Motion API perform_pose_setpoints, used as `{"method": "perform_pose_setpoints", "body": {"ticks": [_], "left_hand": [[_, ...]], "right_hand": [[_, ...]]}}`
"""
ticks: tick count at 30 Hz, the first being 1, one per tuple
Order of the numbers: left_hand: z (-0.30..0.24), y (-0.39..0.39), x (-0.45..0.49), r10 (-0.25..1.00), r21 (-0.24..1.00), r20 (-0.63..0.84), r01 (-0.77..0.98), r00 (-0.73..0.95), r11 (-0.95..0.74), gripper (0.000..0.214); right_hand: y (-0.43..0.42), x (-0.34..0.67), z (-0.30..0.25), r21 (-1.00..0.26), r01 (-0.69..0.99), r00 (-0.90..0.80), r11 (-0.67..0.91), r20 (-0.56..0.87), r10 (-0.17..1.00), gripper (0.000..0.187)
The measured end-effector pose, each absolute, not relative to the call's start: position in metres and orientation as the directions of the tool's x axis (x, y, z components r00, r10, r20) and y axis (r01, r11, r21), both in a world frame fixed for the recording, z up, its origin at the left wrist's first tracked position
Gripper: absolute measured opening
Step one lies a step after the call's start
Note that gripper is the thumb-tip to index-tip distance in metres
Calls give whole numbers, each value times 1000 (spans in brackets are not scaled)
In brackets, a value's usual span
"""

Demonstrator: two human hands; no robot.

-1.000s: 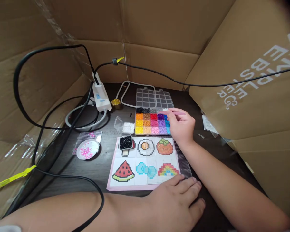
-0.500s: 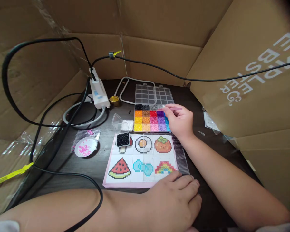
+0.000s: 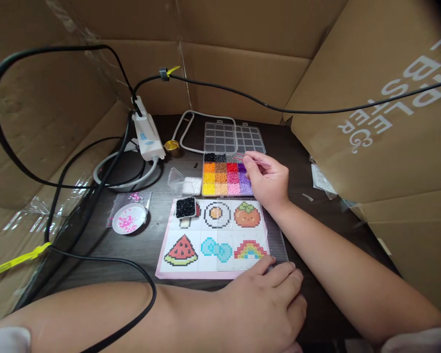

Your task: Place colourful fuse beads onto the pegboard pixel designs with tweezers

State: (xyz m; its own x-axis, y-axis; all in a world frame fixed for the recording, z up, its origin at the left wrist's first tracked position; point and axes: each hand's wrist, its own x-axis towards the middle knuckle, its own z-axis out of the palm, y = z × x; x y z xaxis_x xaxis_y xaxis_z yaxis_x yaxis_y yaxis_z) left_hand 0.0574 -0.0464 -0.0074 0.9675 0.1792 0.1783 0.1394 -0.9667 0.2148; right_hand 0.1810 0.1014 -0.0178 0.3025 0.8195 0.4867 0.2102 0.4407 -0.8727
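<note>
Pink tweezers (image 3: 260,162) are pinched in my right hand (image 3: 270,181), their tips over the grey beads in the back row of the sorted bead box (image 3: 228,179). Nearer me lies a pattern sheet (image 3: 185,274) with pixel pictures: an egg, a watermelon, a bow, a rainbow and others. A clear pegboard (image 3: 275,233) overlaps its right part. My left hand (image 3: 264,299) lies palm down at the front right corner of this board, fingers stretched and holding nothing. A small tray of black beads (image 3: 185,208) sits on the sheet's mushroom picture.
A box of white beads (image 3: 192,186) stands left of the bead box. Farther left, a white dish of pink beads (image 3: 132,215) rests partly on another pegboard (image 3: 143,196). A power strip (image 3: 149,135), black cables (image 3: 123,267) and cardboard walls (image 3: 242,73) surround the dark table.
My right hand has shifted slightly left, and the tweezers' tips now reach over the grey beads. The whole view has tilted a little. My left hand stays at the board's corner.
</note>
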Motion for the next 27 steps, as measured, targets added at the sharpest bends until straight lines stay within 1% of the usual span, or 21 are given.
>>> {"method": "perform_pose_setpoints", "body": {"ticks": [4,7,9,12,15,20,27], "left_hand": [[-10,-48,57,169,186,191,133,967,-973,63],[-18,-51,58,177,162,225,142,958,-976,57],[-24,-54,60,204,145,287,168,936,-975,47],[-30,-56,62,217,134,325,183,920,-974,34],[-31,-56,64,229,141,333,192,915,-971,33],[-29,-54,63,221,141,315,185,923,-973,31],[-29,-55,63,229,146,329,190,916,-971,32]], "right_hand": [[102,182,-19,-900,195,286,391,433,855,18],[103,183,-19,-901,219,281,375,426,860,20],[105,184,-18,-888,239,270,394,450,851,18],[106,184,-15,-839,288,252,461,531,809,14],[105,182,-15,-796,357,233,488,582,779,12],[102,181,-22,-752,479,232,453,606,761,11],[102,185,-27,-757,516,302,401,599,741,10]]}}
